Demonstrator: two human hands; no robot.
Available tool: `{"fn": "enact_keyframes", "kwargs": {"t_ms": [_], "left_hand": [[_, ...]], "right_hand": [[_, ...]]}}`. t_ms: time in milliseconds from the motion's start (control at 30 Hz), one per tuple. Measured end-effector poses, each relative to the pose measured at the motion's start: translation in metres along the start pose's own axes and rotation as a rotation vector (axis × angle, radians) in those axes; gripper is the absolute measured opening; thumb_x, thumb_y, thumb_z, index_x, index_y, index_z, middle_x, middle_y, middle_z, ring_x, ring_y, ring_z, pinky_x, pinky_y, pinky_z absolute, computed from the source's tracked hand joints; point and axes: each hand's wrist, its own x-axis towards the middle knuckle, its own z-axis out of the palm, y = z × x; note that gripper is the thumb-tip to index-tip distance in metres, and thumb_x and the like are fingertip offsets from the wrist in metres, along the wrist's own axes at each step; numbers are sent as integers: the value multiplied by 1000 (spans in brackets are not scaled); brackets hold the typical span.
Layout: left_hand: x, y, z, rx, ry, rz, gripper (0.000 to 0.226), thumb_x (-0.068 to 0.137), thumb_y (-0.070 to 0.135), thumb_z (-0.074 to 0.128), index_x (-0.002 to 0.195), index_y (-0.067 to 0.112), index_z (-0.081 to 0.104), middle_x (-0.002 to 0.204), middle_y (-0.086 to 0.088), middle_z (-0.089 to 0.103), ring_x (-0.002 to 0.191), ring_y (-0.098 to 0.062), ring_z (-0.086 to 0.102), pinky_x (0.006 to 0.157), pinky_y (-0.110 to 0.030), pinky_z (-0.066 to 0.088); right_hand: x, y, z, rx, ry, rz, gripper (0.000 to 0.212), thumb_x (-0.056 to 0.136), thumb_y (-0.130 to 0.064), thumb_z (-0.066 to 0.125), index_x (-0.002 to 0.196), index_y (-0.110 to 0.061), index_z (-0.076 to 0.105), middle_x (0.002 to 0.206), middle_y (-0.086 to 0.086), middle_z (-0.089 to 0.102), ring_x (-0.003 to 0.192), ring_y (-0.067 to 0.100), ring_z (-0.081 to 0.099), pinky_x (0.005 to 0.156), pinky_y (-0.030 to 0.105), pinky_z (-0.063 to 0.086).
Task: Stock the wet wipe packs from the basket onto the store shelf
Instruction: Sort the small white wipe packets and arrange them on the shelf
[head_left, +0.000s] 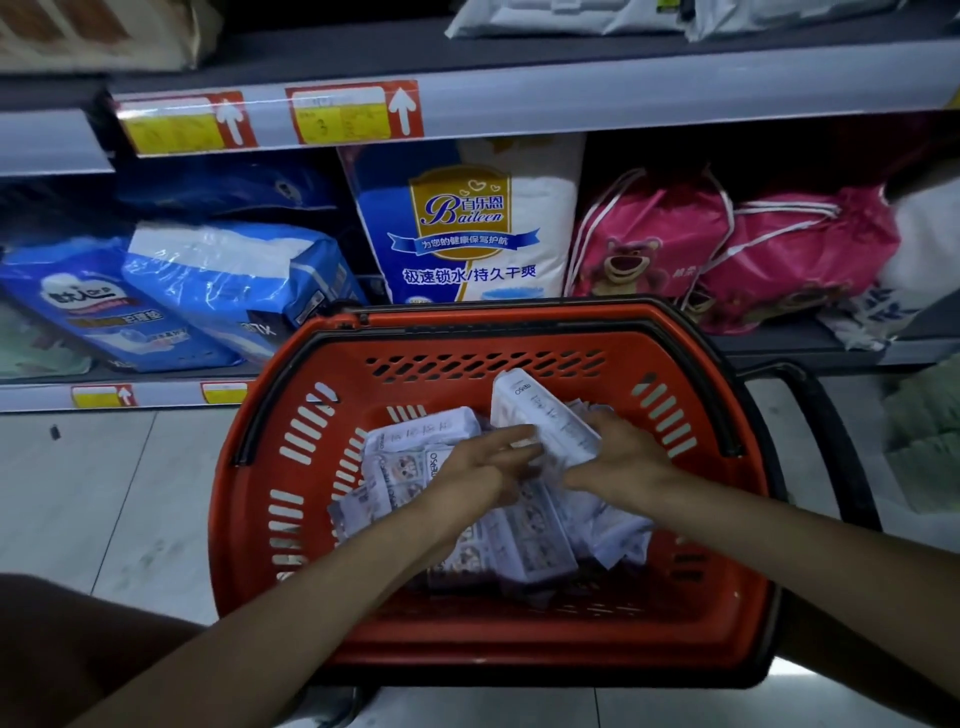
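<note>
Your right hand (626, 460) curls round the tilted wet wipe pack (540, 415). Left hand (480, 462) fingers are near straight, tips touching its side. The pack sits between both hands, above the others in the basket (519, 364). Close the left too, then lift clear w/o snagging neighbours.
</note>
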Motion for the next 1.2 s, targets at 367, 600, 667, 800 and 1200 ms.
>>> {"fn": "enact_keyframes", "kwargs": {"t_ms": [367, 600, 667, 800, 1200], "left_hand": [[-16, 6, -18, -226, 349, -113, 15, 108, 27, 55, 113, 20, 68, 92, -5, 79, 88, -20, 74, 81, -40, 57], [-47, 41, -7, -385, 185, -38, 17, 102, 30, 64, 112, 17, 69, 106, -13, 77, 97, -26, 77, 82, -42, 61], [-59, 53, -9, -483, 97, 13, 23, 100, 32, 67, 120, 21, 69, 121, -14, 72, 103, -30, 77, 80, -42, 64], [-78, 72, -19, -567, 4, 158, 56, 93, 50, 68, 137, 15, 66, 130, -16, 71, 115, -36, 71, 92, -48, 60], [-105, 93, -53, -914, -37, 395, 52, 95, 38, 48, 132, 7, 65, 126, -18, 73, 105, -28, 73, 97, -43, 58]], "right_hand": [[-28, -14, -61, 307, -65, 91, 31, 98, -21, 67, 98, 9, 58, 130, 31, 56, 123, 44, 55, 103, 61, 42], [-68, -48, -74, 490, -15, -96, 21, 102, -17, 59, 99, 3, 64, 108, 20, 63, 96, 18, 69, 83, 34, 57], [-78, -61, -71, 530, -5, -220, 15, 101, -12, 60, 92, -19, 70, 85, -5, 72, 69, -4, 68, 58, 11, 52], [-82, -73, -61, 433, 196, -509, 34, 89, -1, 66, 109, -28, 73, 96, -6, 77, 87, 10, 73, 72, 29, 59], [-92, -95, -35, -682, 687, -1360, 63, 91, -24, 74, 146, -3, 52, 153, 14, 50, 144, 29, 46, 106, 47, 47]]}}
